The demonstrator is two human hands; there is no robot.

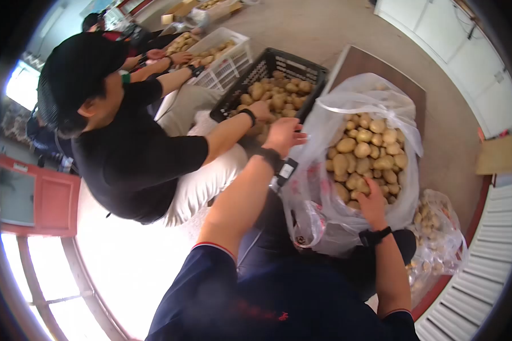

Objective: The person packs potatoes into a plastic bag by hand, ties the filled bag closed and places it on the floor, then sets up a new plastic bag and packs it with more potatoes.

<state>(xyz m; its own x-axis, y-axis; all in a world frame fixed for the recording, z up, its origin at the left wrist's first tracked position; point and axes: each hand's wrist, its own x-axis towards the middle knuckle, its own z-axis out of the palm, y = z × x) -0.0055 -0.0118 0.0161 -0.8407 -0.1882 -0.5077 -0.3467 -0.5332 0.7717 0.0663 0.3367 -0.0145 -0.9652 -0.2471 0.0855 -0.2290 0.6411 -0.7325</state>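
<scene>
A clear plastic bag [310,190] full of potatoes [375,149] stands open in front of me. My right hand [373,203] reaches into its near side, fingers and thumb curled around a potato [362,186] on top of the heap. Over the bag's left edge, beside the black crate, is my left hand [284,136]; its fingers are slightly bent and apart, and I see nothing held in them. The black crate [318,73] holds more potatoes [279,98]. A co-worker's hand [261,111] reaches into that crate, close to my left hand.
A co-worker in a black cap [68,68] sits at my left. Beyond stands a white crate [242,54] of potatoes, with other people's hands at it. A brown board [375,62] lies behind the bag. Another potato bag [438,227] is on the floor at right, near a white ribbed radiator [472,273].
</scene>
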